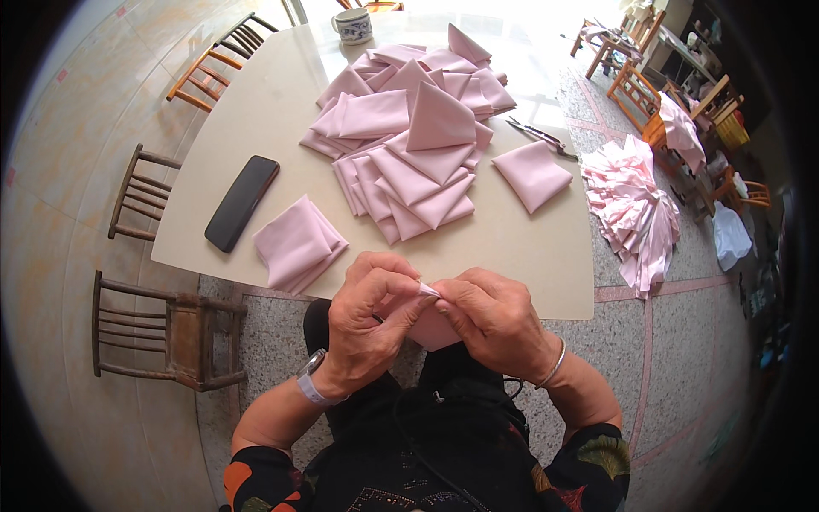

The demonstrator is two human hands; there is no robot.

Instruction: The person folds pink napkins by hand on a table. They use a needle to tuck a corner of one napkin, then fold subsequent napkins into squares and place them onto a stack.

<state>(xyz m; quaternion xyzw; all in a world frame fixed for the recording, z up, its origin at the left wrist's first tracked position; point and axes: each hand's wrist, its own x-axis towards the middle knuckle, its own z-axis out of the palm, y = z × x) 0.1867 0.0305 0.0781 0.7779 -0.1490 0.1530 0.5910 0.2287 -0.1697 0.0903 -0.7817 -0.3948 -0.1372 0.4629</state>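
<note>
A pink fabric piece (433, 328) hangs between my hands, just off the table's near edge. My left hand (377, 313) pinches its upper edge between thumb and fingers. Close beside it, my right hand (491, 315) grips the same edge with thumb and forefinger. Some small dark thing shows at my left fingers, too hidden to name. Beyond my hands lies a large heap of folded pink fabric pieces (441, 118). A smaller folded stack (299, 243) rests to the left, and one folded piece (532, 174) lies to the right.
On the cream table (192, 237) are a black smartphone (242, 203), a patterned mug (354, 27) and metal scissors (542, 136). Wooden chairs (185, 339) stand along the left. Loose pink fabric (630, 211) is heaped to the right of the table.
</note>
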